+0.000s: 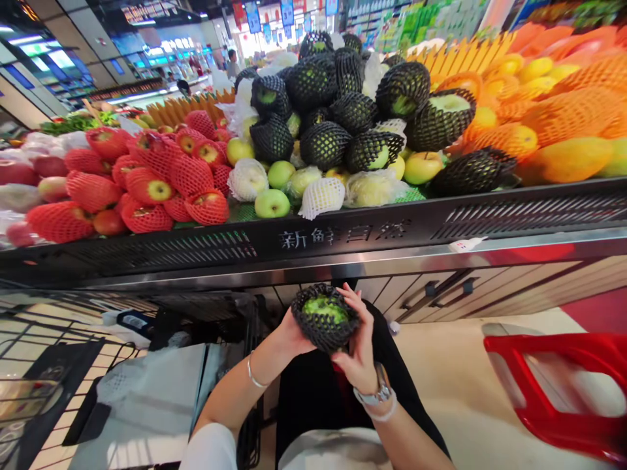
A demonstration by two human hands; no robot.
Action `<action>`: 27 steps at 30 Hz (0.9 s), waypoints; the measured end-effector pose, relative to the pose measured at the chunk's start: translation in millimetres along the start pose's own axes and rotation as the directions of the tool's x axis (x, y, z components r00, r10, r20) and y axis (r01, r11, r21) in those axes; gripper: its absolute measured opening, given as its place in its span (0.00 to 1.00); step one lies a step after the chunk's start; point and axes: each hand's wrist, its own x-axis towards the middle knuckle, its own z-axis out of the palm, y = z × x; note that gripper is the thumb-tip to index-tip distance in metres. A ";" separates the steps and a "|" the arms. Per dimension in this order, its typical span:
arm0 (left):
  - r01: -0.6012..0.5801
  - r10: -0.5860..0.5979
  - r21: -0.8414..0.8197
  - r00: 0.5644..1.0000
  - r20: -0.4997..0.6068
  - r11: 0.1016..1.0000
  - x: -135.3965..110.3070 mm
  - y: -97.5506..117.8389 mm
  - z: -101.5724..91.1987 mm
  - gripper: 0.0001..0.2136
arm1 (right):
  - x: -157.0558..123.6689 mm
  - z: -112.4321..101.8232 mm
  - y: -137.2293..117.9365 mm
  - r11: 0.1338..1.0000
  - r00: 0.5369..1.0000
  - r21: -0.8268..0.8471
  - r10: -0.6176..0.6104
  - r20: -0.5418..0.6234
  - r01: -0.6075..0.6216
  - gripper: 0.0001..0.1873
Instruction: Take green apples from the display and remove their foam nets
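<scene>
A round green fruit point(324, 310) in a black foam net sleeve is held in front of my body, its bare top facing up. My left hand point(297, 333) supports it from the left and below, with most of its fingers hidden behind the sleeve. On the right side, my right hand point(360, 329) curls around it, thumb low and fingers near the top. Beyond the hands, a pile of similar fruit in black nets point(326, 143) rises on the display stand.
Apples in red nets point(161, 173) lie left of the pile; papayas in orange nets point(578, 117) lie right. The stand's black front rail point(313, 238) crosses ahead. A shopping cart point(53, 352) stands at my left, a red plastic handle point(543, 398) at the right.
</scene>
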 end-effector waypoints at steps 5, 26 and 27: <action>0.041 -0.041 -0.008 0.998 -0.054 0.999 1.9 2.2 7.3 0.14 | 12.0 -16.3 -12.1 0.994 0.997 0.088 0.071 0.019 -0.073 0.38; -0.061 0.061 0.010 0.964 -0.259 0.998 19.8 -9.1 0.3 0.14 | 78.9 -45.5 1.6 0.893 0.932 -0.448 0.129 0.340 0.040 0.08; -0.052 0.052 0.007 0.969 -0.241 0.999 20.7 -8.9 -0.5 0.14 | 75.4 -47.8 1.9 0.927 0.940 -0.375 0.130 0.316 -0.002 0.11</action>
